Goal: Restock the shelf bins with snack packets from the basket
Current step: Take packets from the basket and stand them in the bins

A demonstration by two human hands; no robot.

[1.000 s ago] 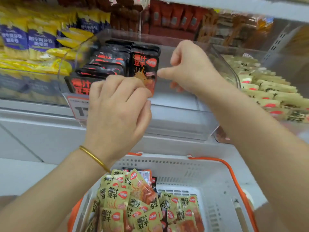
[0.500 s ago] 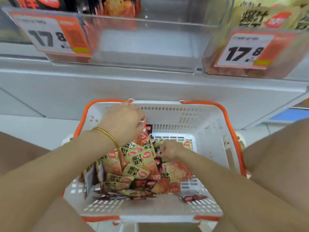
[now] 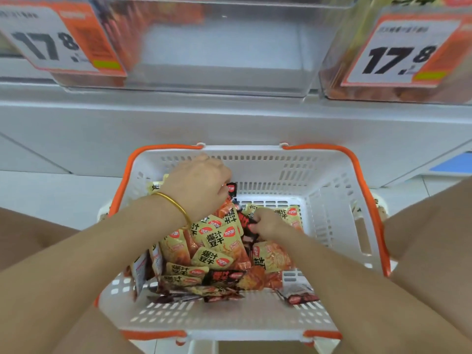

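Two hands work inside the white basket (image 3: 255, 320) on the floor below the shelf, where tan and dark snack packets (image 3: 217, 254) lie heaped toward its left side. The left hand (image 3: 201, 185) hangs curled over the far end of the heap with its fingers hidden, so what it holds cannot be told, while the right hand (image 3: 265, 222) pinches a dark packet (image 3: 249, 224) mid-pile. Since the slick wrappers overlap, a loose pinch could probably drag neighbours along and drop them before reaching the clear bin (image 3: 219, 80) above.
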